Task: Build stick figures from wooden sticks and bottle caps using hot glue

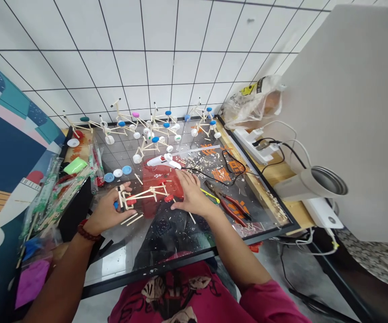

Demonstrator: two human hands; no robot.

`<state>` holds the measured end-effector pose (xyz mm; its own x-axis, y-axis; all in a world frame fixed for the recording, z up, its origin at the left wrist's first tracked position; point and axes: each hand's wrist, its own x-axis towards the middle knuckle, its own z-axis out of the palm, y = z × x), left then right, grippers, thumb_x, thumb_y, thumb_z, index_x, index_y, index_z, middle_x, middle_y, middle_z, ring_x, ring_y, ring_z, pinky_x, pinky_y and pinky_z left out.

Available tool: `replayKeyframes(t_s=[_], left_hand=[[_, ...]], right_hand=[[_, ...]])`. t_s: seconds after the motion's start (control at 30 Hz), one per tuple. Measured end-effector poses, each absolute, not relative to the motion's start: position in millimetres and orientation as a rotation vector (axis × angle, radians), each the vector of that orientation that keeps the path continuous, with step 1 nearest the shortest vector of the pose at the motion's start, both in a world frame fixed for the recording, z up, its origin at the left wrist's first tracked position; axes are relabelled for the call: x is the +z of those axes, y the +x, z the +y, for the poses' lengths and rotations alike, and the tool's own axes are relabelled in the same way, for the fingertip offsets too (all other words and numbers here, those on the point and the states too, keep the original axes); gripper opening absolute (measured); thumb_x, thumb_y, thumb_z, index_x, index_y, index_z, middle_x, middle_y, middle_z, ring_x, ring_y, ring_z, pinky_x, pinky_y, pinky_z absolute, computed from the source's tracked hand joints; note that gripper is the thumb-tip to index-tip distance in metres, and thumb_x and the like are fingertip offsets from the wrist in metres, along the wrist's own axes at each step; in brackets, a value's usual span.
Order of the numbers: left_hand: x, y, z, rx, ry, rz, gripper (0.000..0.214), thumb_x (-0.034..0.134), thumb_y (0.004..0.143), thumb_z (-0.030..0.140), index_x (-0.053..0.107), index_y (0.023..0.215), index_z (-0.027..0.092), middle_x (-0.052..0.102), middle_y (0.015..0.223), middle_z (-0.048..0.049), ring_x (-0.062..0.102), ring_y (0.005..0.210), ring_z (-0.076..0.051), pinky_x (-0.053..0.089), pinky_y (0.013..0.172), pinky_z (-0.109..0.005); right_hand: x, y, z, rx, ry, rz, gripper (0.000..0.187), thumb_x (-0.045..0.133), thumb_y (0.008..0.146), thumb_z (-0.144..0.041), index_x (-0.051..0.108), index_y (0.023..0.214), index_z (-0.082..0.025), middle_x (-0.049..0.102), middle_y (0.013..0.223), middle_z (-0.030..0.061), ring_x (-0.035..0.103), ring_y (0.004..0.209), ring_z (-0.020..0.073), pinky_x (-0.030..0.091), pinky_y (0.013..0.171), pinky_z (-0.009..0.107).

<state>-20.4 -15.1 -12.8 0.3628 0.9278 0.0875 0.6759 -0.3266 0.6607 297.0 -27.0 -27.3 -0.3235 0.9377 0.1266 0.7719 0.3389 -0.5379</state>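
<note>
1. The left hand (pixel 108 211) was clenched around the left end of a stick frame (pixel 143 195), its fingers closed over the pale wooden sticks. A red-beaded bracelet (pixel 89 231) circled that wrist.
2. The stick frame lay just left of the lower middle of the picture, on a translucent red sheet (pixel 158 179). Small red bottle caps (pixel 168 198) were attached to it, and a blue cap (pixel 115 205) showed at the edge of the left hand.
3. The right hand (pixel 190 195) was not grasping anything. It was spread open and low over the red sheet, with its fingers (pixel 176 206) just beside a red cap.
4. A white hot glue gun (pixel 163 160) lay just above the right hand, its long glue stick (pixel 198 150) pointing right, and a black cord (pixel 230 161) ran past it.
5. Red-handled pliers (pixel 234 211) and a yellow-handled tool (pixel 210 195) lay right of that hand on the glass-topped bench (pixel 153 273).
6. Finished stick models with white, blue and pink caps (pixel 153 130) stood along the far edge of the bench, against a white tiled wall (pixel 146 58).
7. Loose white and blue caps (pixel 118 172) sat upper left of the hands, beside clear packets of sticks (pixel 52 202).
8. A power strip (pixel 250 146) and a plastic bag (pixel 252 102) lay at the upper right.
</note>
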Motion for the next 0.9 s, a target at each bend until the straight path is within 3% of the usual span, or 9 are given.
replayKeyframes(t_s=[0.13, 0.2, 0.37, 0.6, 0.77, 0.9], left_hand=[[-11.2, -20.1, -15.7, 0.613, 2.099, 1.368, 0.052, 0.078, 0.071, 0.042, 0.061, 0.116, 0.019, 0.066, 0.124, -0.0128, 0.07, 0.095, -0.027, 0.059, 0.063, -0.031], [-12.2, -20.4, -16.1, 0.617, 2.096, 1.372, 0.053, 0.079, 0.071, 0.041, 0.06, 0.117, 0.02, 0.066, 0.123, -0.0127, 0.07, 0.096, -0.027, 0.059, 0.066, -0.032], [-17.9, -21.3, -15.4, 0.601, 2.096, 1.369, 0.05, 0.077, 0.072, 0.042, 0.061, 0.114, 0.02, 0.069, 0.121, -0.0113, 0.069, 0.101, -0.029, 0.061, 0.074, -0.036], [-17.4, -20.4, -13.3, 0.615, 2.093, 1.359, 0.062, 0.074, 0.075, 0.044, 0.056, 0.128, 0.019, 0.071, 0.119, -0.0116, 0.071, 0.099, -0.029, 0.06, 0.08, -0.042], [-16.1, -20.2, -14.2, 0.64, 2.082, 1.364, 0.053, 0.075, 0.073, 0.044, 0.06, 0.119, 0.021, 0.07, 0.119, -0.011, 0.07, 0.101, -0.029, 0.06, 0.081, -0.041], [-13.9, -19.6, -14.3, 0.635, 2.083, 1.348, 0.058, 0.077, 0.072, 0.044, 0.058, 0.122, 0.02, 0.068, 0.122, -0.012, 0.069, 0.105, -0.03, 0.06, 0.081, -0.041]], right_hand=[[-18.7, 309.8, -29.0, 0.468, -1.606, -2.113, 0.095, 0.073, 0.074, -0.022, 0.023, 0.155, -0.026, 0.038, 0.155, 0.0116, 0.028, 0.146, 0.0318, 0.014, 0.117, 0.057], [-16.8, 308.6, -29.2, 0.473, -1.546, -2.094, 0.087, 0.072, 0.076, -0.024, 0.03, 0.153, -0.026, 0.041, 0.154, 0.0106, 0.03, 0.145, 0.0311, 0.016, 0.118, 0.055], [-24.0, 288.4, -29.7, 0.65, -1.329, -2.202, 0.102, 0.079, 0.072, -0.042, 0.022, 0.155, -0.025, 0.039, 0.155, 0.0136, 0.032, 0.145, 0.0326, 0.017, 0.118, 0.056], [-31.9, 278.9, -27.8, 0.724, -1.297, -2.191, 0.089, 0.076, 0.078, -0.037, 0.027, 0.153, -0.028, 0.053, 0.146, 0.013, 0.048, 0.135, 0.0299, 0.009, 0.117, 0.059], [-33.6, 276.8, -25.2, 0.684, -1.315, -2.198, 0.11, 0.083, 0.069, -0.041, 0.018, 0.156, -0.027, 0.04, 0.155, 0.014, 0.036, 0.143, 0.0331, 0.012, 0.117, 0.059], [-36.8, 273.0, -20.7, 0.68, -1.278, -2.225, 0.107, 0.082, 0.071, -0.042, 0.018, 0.156, -0.03, 0.04, 0.156, 0.0126, 0.035, 0.144, 0.0329, 0.008, 0.117, 0.06]])
